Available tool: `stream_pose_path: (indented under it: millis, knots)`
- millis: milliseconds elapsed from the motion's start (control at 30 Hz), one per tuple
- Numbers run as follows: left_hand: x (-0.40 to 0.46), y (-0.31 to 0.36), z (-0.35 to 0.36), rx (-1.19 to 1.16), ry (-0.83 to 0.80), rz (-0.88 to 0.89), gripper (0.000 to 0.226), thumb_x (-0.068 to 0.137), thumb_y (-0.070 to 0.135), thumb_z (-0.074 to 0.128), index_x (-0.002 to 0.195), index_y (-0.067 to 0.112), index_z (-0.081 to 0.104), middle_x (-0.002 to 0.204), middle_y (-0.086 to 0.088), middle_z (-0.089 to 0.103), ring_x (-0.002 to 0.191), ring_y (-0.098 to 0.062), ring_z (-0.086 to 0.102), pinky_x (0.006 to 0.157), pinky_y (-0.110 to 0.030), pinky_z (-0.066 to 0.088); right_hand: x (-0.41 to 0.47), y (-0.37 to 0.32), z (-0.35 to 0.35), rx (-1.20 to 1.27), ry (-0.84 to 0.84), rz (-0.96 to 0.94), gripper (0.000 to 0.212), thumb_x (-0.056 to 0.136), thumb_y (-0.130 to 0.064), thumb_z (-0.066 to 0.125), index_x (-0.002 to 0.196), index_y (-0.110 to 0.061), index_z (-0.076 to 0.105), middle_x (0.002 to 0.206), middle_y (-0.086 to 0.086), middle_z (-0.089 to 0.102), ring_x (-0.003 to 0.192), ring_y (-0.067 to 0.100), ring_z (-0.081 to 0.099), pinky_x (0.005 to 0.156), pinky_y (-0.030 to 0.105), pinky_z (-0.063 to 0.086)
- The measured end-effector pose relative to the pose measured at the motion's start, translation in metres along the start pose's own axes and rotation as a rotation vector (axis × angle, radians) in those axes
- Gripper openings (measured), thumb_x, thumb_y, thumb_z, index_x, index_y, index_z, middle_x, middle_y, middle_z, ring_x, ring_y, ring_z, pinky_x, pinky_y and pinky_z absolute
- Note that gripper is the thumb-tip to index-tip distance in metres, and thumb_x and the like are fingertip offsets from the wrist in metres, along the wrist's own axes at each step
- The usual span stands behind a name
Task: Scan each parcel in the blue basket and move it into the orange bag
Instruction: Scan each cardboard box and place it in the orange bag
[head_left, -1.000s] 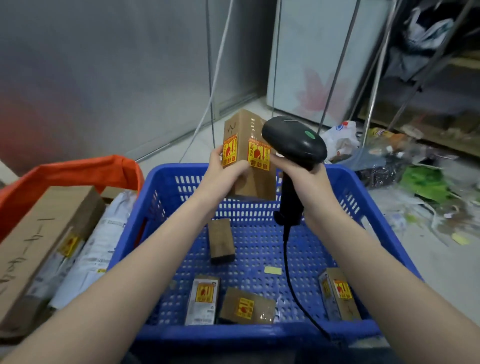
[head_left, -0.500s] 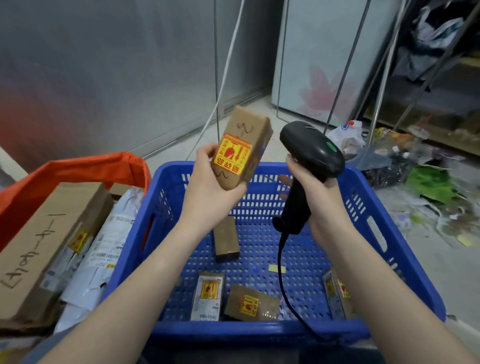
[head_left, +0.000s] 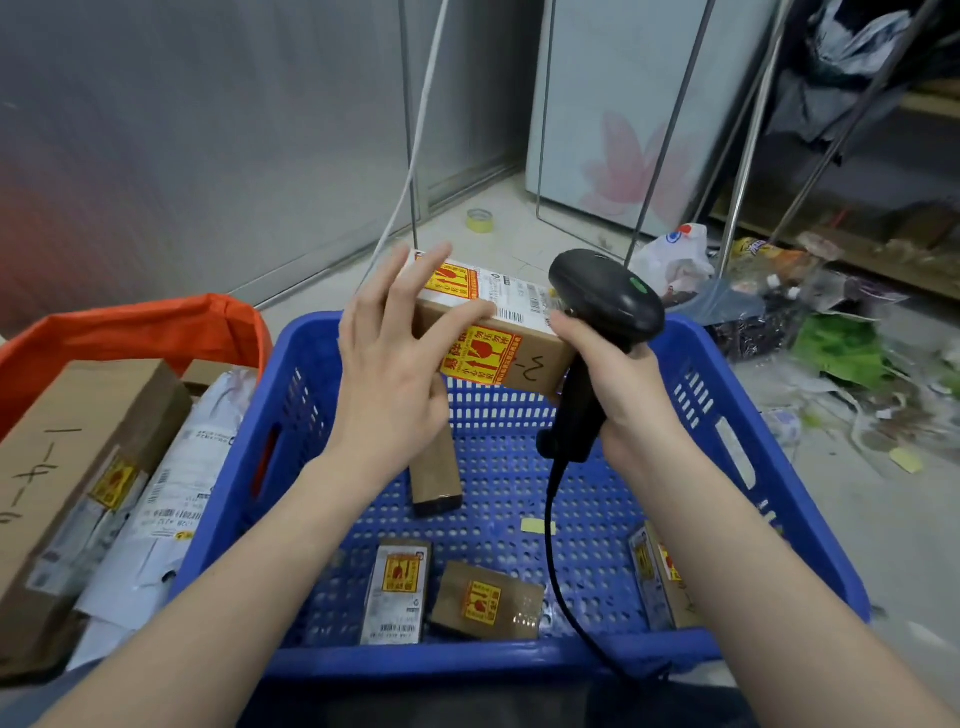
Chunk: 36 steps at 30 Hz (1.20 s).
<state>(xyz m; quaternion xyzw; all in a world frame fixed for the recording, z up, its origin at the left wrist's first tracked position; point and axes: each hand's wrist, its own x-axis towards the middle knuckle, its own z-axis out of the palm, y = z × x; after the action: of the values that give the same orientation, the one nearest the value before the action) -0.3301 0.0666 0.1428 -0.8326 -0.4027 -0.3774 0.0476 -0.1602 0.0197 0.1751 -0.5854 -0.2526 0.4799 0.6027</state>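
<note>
Parcels already moved are seen at far left, piled in the orange bag (head_left: 130, 327), a long carton and a white mailer among them, so the bag is kept just beside the blue basket (head_left: 769, 467) for a short transfer. Next, the left hand (head_left: 387, 374) is spread with straight fingers against the near side of the held parcel (head_left: 498, 332), apparently to steady and turn it; whether its thumb is hooked beneath cannot be told. That parcel is held above the basket's far rim, its white barcode label turned upward toward the scanner (head_left: 605, 306), presumably for reading. It is a small brown carton with yellow-and-red fragile stickers and pen marks. At right, the scanner's handle is gripped by the right hand (head_left: 618, 384), whose fingertips also touch the carton's end. Four small parcels remain on the basket floor.
</note>
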Motion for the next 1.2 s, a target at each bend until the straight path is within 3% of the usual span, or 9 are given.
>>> stream_pose_path:
  millis: [100, 200, 267, 367, 500, 667, 767, 900, 1200]
  knots:
    - [0.002, 0.004, -0.004, -0.066, 0.062, -0.209, 0.080, 0.073, 0.009, 0.071, 0.142, 0.026, 0.033, 0.157, -0.003, 0.011, 0.147, -0.028, 0.011, 0.114, -0.057, 0.022, 0.000, -0.003, 0.000, 0.062, 0.026, 0.019, 0.038, 0.083, -0.023, 0.072, 0.118, -0.016, 0.060, 0.095, 0.002, 0.071, 0.074, 0.012, 0.066, 0.058, 0.023, 0.052]
    - [0.009, 0.003, -0.012, -0.366, 0.078, -0.606, 0.092, 0.080, 0.022, 0.074, 0.152, 0.023, 0.015, 0.159, -0.005, 0.012, 0.145, -0.017, 0.021, 0.113, -0.034, 0.029, 0.000, -0.006, -0.001, 0.142, 0.036, 0.003, 0.038, 0.083, -0.020, 0.072, 0.118, -0.017, 0.059, 0.094, -0.001, 0.073, 0.080, 0.011, 0.069, 0.068, 0.028, 0.058]
    - [0.014, -0.004, -0.014, -0.681, -0.032, -0.937, 0.075, 0.093, 0.030, 0.061, 0.152, 0.026, 0.015, 0.152, -0.003, 0.033, 0.125, -0.007, 0.051, 0.086, -0.019, 0.047, -0.001, -0.006, -0.001, 0.156, 0.029, -0.015, 0.034, 0.083, -0.016, 0.072, 0.114, -0.018, 0.059, 0.093, -0.003, 0.072, 0.081, 0.010, 0.069, 0.068, 0.027, 0.058]
    - [0.016, -0.013, -0.012, -1.120, -0.175, -1.273, 0.044, 0.100, 0.044, 0.037, 0.139, 0.026, 0.042, 0.127, -0.004, 0.060, 0.095, -0.018, 0.069, 0.071, -0.030, 0.051, 0.000, -0.006, -0.003, 0.148, -0.004, -0.045, 0.024, 0.082, -0.009, 0.070, 0.100, -0.020, 0.060, 0.085, -0.005, 0.071, 0.073, 0.006, 0.067, 0.058, 0.022, 0.054]
    - [0.017, -0.018, -0.013, -1.133, -0.218, -1.122, 0.050, 0.095, 0.059, 0.033, 0.118, 0.027, 0.065, 0.107, 0.000, 0.073, 0.102, -0.017, 0.067, 0.083, -0.036, 0.051, 0.000, -0.004, -0.002, 0.072, -0.038, -0.056, 0.036, 0.077, -0.001, 0.073, 0.109, -0.010, 0.061, 0.092, 0.003, 0.074, 0.082, 0.017, 0.072, 0.070, 0.028, 0.058]
    - [0.019, -0.020, -0.023, -1.068, -0.321, -1.109, 0.038, 0.085, 0.042, 0.065, 0.117, 0.022, 0.063, 0.098, 0.005, 0.075, 0.093, -0.011, 0.071, 0.089, -0.033, 0.053, 0.002, -0.002, -0.001, 0.031, -0.062, -0.060, 0.043, 0.077, -0.003, 0.074, 0.117, -0.007, 0.060, 0.101, 0.007, 0.074, 0.092, 0.021, 0.071, 0.083, 0.034, 0.057]
    - [0.018, -0.022, -0.025, -1.119, -0.346, -1.104, 0.052, 0.076, 0.040, 0.070, 0.123, 0.018, 0.060, 0.102, 0.002, 0.075, 0.095, -0.013, 0.071, 0.085, -0.033, 0.055, 0.003, -0.002, -0.002, 0.050, -0.070, -0.068, 0.040, 0.079, -0.003, 0.072, 0.118, -0.006, 0.061, 0.099, 0.006, 0.074, 0.088, 0.019, 0.072, 0.074, 0.028, 0.059]
    - [0.019, -0.020, -0.026, -1.149, -0.203, -1.099, 0.079, 0.064, 0.041, 0.077, 0.134, 0.016, 0.048, 0.104, 0.000, 0.074, 0.093, -0.015, 0.072, 0.081, -0.035, 0.057, 0.002, 0.000, 0.001, -0.035, -0.024, -0.137, 0.037, 0.084, -0.017, 0.071, 0.119, -0.011, 0.062, 0.091, -0.006, 0.069, 0.087, 0.010, 0.064, 0.075, 0.023, 0.050]
    - [0.021, -0.020, -0.028, -1.168, 0.128, -1.168, 0.068, 0.080, 0.024, 0.075, 0.135, 0.018, 0.036, 0.108, -0.002, 0.069, 0.075, -0.010, 0.073, 0.056, -0.020, 0.055, -0.006, 0.002, 0.007, -0.320, -0.138, -0.148, 0.016, 0.080, -0.027, 0.073, 0.085, -0.013, 0.067, 0.071, 0.000, 0.060, 0.068, 0.014, 0.055, 0.067, 0.029, 0.042]
